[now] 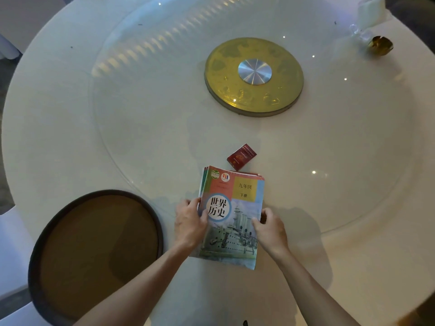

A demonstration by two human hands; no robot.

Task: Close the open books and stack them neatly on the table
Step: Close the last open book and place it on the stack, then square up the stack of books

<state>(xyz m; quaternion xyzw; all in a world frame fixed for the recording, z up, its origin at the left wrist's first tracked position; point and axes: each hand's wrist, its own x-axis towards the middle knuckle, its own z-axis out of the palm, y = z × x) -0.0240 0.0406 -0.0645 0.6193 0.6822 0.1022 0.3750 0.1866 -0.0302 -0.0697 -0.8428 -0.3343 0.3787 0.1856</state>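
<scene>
A stack of closed books (231, 216) lies on the white round table (58, 137), near its front edge. The top book shows a grey warship, a white circle with Chinese characters and a yellow label. Edges of the lower books stick out slightly at the stack's upper left. My left hand (189, 222) grips the stack's left side, thumb on the cover. Against the stack's right side, my right hand (268, 225) presses with curled fingers. Both hands hold the stack between them.
A small red box (241, 156) lies just beyond the stack. A round dark-rimmed brown tray (96, 252) sits at the front left. A gold turntable hub (254, 76) sits under the glass lazy Susan. A gold ornament (380, 45) and glassware stand at the far right.
</scene>
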